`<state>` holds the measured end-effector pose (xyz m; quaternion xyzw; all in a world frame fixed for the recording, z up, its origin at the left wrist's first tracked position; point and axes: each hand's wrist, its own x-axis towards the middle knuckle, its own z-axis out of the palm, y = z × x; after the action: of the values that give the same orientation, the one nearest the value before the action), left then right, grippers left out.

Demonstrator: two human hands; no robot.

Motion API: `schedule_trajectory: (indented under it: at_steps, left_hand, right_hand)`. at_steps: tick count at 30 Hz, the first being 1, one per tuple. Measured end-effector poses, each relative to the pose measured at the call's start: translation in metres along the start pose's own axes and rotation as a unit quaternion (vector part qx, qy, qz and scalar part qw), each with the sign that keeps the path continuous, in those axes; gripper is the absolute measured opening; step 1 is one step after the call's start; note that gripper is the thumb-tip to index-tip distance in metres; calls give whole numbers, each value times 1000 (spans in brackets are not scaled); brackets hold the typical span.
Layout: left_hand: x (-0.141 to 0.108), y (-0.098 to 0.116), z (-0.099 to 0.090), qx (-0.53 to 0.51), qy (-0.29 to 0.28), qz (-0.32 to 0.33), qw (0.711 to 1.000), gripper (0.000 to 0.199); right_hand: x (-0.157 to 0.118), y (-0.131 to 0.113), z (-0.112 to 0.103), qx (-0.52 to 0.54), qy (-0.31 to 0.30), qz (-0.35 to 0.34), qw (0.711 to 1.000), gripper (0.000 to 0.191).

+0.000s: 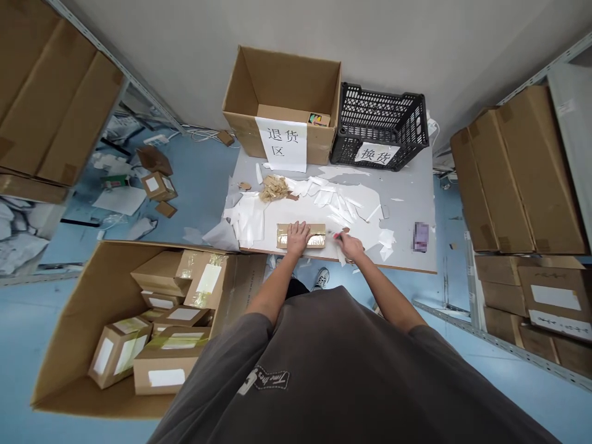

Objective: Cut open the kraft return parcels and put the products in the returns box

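A small cardboard box (282, 237) lies near the front edge of the table, with a shiny, torn-looking strip along its near side. My left hand (298, 237) rests on top of it, fingers stretched out and spread. Just right of the box, my right hand (350, 245) is closed around a small utility knife (338, 236) with a red-pink part; its tip points left toward the box and is blurred. White paper scraps (326, 192) and a clump of crumpled brown tape (274, 189) lie behind the box.
At the table's back stand an open labelled carton (240, 132) and a black plastic crate (340, 148). A purple blurred item (420, 237) lies at right. A large carton (65, 345) of taped parcels is at lower left. Shelves with boxes (518, 166) flank both sides.
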<state>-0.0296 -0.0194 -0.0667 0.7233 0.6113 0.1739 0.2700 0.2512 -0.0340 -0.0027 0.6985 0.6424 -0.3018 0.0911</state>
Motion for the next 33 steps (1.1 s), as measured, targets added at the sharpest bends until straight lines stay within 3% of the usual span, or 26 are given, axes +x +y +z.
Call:
schedule_trajectory:
  at_steps: [2, 5, 7, 10, 14, 18, 22, 25, 29, 31, 33]
  left_hand:
    - [0, 1, 0, -2, 10, 3, 1000, 42]
    - [0, 4, 0, 13, 18, 5, 1000, 43]
    - [0, 7, -1, 30, 15, 0, 999, 43]
    - [-2, 15, -5, 60, 8, -21, 998, 42]
    - [-10, 22, -17, 100, -6, -63, 993, 48]
    - [-29, 21, -28, 99, -56, -88, 990, 58]
    - [-48, 15, -23, 8, -99, -115, 988, 70]
    - [-52, 8, -15, -101, -85, -127, 983, 89]
    - [-49, -4, -10, -216, -50, -164, 961, 121]
    - [-47, -7, -8, -269, -68, -189, 942, 119]
    - [-44, -10, -8, -322, -84, -182, 925, 109]
  right_hand:
    - [-3, 26, -7, 35, 35, 95, 994, 34]
    - [-4, 38, -2, 95, 46, 85, 991, 34]
    - [-1, 19, 18, 188, 39, 76, 978, 41]
    - [3, -26, 57, 332, 36, 113, 936, 61]
    - [11, -61, 85, 396, 79, 183, 896, 75]
    - [38, -74, 74, 378, 124, 209, 893, 72]
    - [71, -92, 52, 356, 143, 166, 908, 55]
    - [73, -93, 40, 400, 113, 159, 895, 44]
    - [41, -78, 37, 560, 3, 172, 811, 26]
    - [22, -73, 38, 621, -76, 155, 764, 28]
    - [7, -70, 37, 658, -140, 126, 729, 42]
